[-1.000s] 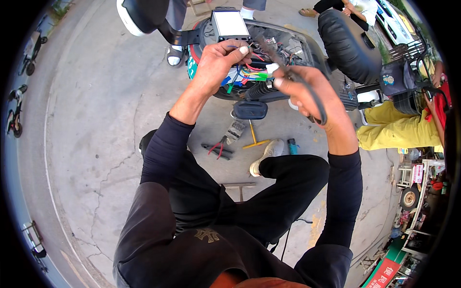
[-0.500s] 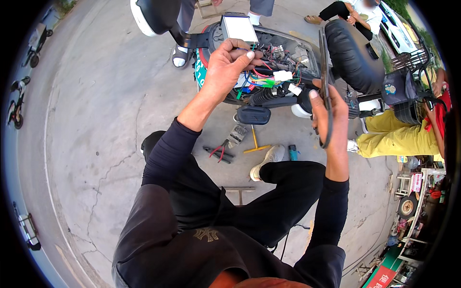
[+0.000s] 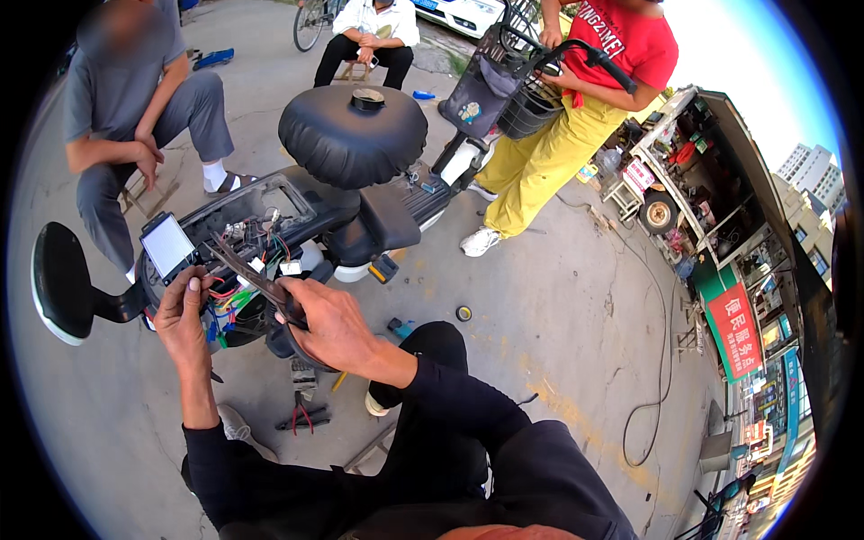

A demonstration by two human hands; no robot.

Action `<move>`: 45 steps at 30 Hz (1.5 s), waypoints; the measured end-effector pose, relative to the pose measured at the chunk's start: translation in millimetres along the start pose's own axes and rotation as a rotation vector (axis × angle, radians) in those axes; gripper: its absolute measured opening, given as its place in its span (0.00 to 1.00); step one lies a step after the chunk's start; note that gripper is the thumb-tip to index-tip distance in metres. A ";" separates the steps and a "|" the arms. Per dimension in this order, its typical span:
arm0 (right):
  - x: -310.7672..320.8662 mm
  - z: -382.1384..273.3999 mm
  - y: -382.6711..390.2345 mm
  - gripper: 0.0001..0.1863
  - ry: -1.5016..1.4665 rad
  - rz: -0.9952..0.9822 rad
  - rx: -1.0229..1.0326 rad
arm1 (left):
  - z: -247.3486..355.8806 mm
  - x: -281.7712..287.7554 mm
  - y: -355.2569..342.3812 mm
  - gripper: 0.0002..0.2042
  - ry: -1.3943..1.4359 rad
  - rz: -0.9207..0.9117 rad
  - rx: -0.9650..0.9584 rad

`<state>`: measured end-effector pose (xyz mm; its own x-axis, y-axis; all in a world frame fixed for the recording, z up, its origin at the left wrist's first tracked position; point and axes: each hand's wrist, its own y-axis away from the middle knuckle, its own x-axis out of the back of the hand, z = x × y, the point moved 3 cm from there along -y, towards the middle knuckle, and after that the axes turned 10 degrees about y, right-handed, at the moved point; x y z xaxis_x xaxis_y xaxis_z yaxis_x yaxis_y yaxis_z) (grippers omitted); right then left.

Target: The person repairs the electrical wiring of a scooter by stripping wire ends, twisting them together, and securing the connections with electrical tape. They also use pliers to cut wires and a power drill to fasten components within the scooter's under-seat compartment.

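Observation:
An electric scooter (image 3: 310,211) lies in front of me with its body opened and a tangle of coloured wires (image 3: 236,310) spilling out. My left hand (image 3: 184,319) pinches a thin red wire (image 3: 214,286) between thumb and fingers at the near side of the opening. Long dark scissors (image 3: 245,270) are gripped in my right hand (image 3: 337,328), their blades pointing up and left over the wires, close to my left fingers. Whether the blades touch a wire cannot be made out. A silvery-white box (image 3: 168,246) rests on the scooter's rear, just beyond my left hand.
Red-handled pliers (image 3: 304,418) lie on the ground by my feet. A padded backrest (image 3: 63,283) juts out at left, and a black covered seat (image 3: 353,135) stands above the scooter. Seated people are beyond; a person in yellow trousers (image 3: 531,171) stands at right near a basket. A hose (image 3: 661,396) crosses the pavement.
The view has swung, bringing the street and stalls at right into sight. My right hand has brought the scissors in from the right, close to my left hand at the wires.

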<state>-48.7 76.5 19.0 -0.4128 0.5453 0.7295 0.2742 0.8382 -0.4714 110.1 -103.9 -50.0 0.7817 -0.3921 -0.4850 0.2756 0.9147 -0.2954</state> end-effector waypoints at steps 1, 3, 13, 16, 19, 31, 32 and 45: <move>1.9 2.3 1.3 0.22 0.019 0.002 -0.008 | 1.7 -5.8 0.9 0.11 0.001 0.002 0.011; 2.3 3.3 1.4 0.24 0.056 0.012 -0.007 | 1.5 -6.9 -1.2 0.11 -0.011 0.003 0.001; 1.1 -6.6 1.2 0.34 0.409 0.014 0.016 | 12.9 -15.4 -4.8 0.11 0.025 -0.019 0.039; -6.7 -15.8 -0.1 0.34 0.524 0.017 0.079 | 19.9 -12.3 -3.6 0.12 0.041 -0.034 0.026; -17.5 -26.2 -5.1 0.35 0.586 0.016 0.149 | 23.9 -2.5 -2.5 0.12 0.004 -0.020 0.004; -29.0 -30.4 -41.8 0.33 0.773 0.060 0.330 | 18.0 -11.1 0.0 0.09 0.002 0.003 0.026; -29.7 -30.8 -43.3 0.32 0.768 0.055 0.330 | 18.4 -10.8 -0.1 0.09 0.006 0.000 0.019; -29.3 -26.2 -39.5 0.22 0.777 0.067 0.360 | 13.7 -19.5 -2.6 0.07 -0.069 -0.034 0.033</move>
<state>-24.7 27.3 29.2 0.3425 0.5458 0.7647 -0.0698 0.8265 -0.5586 101.9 -97.3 -28.5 0.8080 -0.4167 -0.4164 0.3202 0.9040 -0.2833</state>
